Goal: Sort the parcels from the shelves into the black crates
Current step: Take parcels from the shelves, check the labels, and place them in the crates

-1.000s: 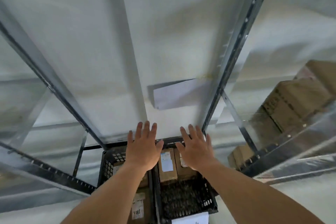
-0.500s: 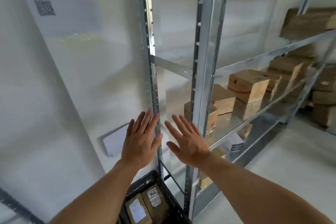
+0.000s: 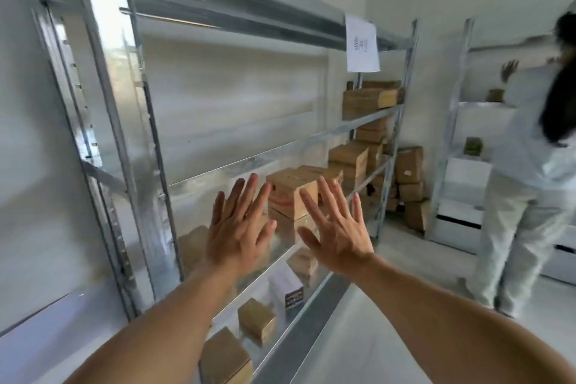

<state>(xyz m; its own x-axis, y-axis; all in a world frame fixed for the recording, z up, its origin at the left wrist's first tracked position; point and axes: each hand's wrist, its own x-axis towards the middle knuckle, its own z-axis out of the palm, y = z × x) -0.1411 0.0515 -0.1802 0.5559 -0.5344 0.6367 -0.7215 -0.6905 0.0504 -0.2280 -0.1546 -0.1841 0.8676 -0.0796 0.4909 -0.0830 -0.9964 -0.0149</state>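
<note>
Presently we are holding our left hand [image 3: 238, 227] and right hand [image 3: 335, 227] up before the metal shelving [image 3: 280, 153], fingers spread apart and gripping nothing. We are judging the nearest cardboard parcel [image 3: 291, 196], sitting on the middle shelf behind our hands, as rigid and fairly light, best clasped by opposite sides. It is showing brown board with a red stripe.

paper sign [image 3: 362, 44]: white, handwritten, hangs from a shelf beam | second person [image 3: 530, 171]: right side, pale clothes, back turned, one arm raised toward white shelving [image 3: 461, 171] | floor [image 3: 405, 305]: pale, bare
</note>
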